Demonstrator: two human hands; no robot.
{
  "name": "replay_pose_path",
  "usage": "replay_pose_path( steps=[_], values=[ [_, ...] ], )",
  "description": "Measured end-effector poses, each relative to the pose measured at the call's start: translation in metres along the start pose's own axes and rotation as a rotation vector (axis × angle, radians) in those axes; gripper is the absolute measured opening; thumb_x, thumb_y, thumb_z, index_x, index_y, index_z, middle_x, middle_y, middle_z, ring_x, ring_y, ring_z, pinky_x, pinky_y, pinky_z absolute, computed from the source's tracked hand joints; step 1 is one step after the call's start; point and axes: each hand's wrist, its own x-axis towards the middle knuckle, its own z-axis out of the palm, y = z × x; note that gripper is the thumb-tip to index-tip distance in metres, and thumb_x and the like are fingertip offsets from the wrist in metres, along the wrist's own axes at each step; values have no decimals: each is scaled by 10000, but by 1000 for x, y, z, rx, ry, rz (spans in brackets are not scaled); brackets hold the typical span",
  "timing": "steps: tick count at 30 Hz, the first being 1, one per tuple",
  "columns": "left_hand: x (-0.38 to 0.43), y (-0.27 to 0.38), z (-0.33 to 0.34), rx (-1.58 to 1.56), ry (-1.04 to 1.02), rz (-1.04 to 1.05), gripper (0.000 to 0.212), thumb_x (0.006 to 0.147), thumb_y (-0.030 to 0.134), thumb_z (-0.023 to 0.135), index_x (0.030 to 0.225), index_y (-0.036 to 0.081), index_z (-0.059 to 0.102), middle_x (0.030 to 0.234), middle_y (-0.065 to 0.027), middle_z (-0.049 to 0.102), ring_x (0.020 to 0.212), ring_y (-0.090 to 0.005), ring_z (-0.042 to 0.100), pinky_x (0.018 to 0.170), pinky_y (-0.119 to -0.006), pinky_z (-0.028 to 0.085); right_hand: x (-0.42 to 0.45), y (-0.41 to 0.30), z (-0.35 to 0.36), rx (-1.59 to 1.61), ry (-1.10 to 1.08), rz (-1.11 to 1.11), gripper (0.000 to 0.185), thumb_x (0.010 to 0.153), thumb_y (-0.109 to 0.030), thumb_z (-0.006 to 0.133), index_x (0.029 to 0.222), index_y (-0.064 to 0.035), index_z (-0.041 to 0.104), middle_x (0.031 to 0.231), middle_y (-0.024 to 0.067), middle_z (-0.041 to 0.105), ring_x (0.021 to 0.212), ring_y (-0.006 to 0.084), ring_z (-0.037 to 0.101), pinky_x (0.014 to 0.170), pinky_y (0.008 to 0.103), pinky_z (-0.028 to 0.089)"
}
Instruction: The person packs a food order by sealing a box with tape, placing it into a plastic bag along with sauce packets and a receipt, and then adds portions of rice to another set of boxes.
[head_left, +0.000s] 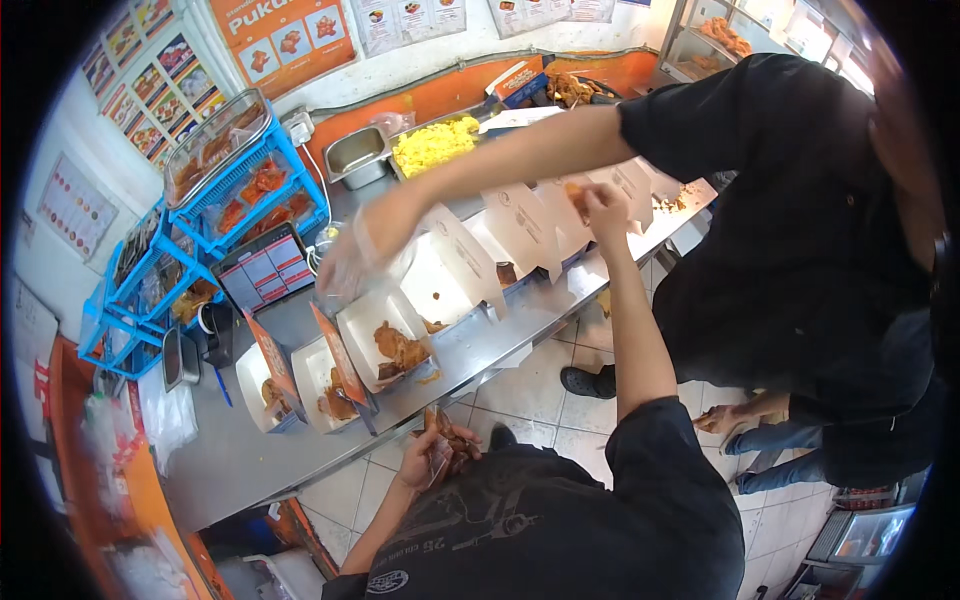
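Close to my body, my left hand (439, 454) is closed around small brown sachets (442, 426) in clear wrap, just off the counter's front edge. My right hand (609, 210) reaches out to a white takeaway box (566, 229) in the row, its fingers bent beside a small orange-brown item (576, 196). Whether the fingers grip that item is unclear. Nearer boxes stand with lids up: one box (360, 330) holds brown fried chicken (401, 345), and another open box (439, 281) shows only small pieces inside.
A co-worker's arm (510, 161) crosses above the boxes, its plastic-gloved hand (360, 251) blurred. Behind are a tray of yellow scrambled egg (435, 146) and a steel pan (358, 154). A tablet (266, 270) leans by blue stacked baskets (247, 195). Another person's hand (720, 418) shows at right.
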Motion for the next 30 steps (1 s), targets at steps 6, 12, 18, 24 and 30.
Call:
replay_pose_path(
  steps=[6,12,18,24,30],
  values=[
    [11,10,21,78,-135,-98,444,902,323,393,1110,-45,528,1069,-148,579,938,-230,582,821,-325,439,-98,-14,-4,67,-168,56,311,880,-236,569,1033,32,606,913,104,652,815,163,613,699,263,484],
    [39,11,59,402,-197,-366,386,776,148,592,1115,-30,550,1027,-104,599,922,-156,588,819,-265,466,-243,-50,-8,-17,-1062,329,325,902,-306,553,1001,-2,615,942,69,642,886,146,588,752,319,481],
    [76,-23,58,227,-361,-499,334,873,196,533,1144,1,528,1031,-83,593,925,-137,580,815,-246,457,-268,-57,-48,31,-827,301,84,864,-71,597,829,5,596,757,41,601,677,86,568,572,222,447],
    [95,-34,46,483,-278,-657,404,901,272,494,1201,2,492,1040,-74,584,930,-128,564,750,-230,432,-186,-29,-99,169,-258,160,127,912,-100,502,848,-8,563,719,28,557,653,66,544,554,251,448],
    [85,-24,59,345,-96,-555,455,876,289,512,1230,5,473,1119,-77,555,947,-137,555,780,-237,404,-58,-38,-97,268,-65,34,143,920,-140,509,866,-19,562,696,-8,550,642,41,517,557,209,407]
  ],
)
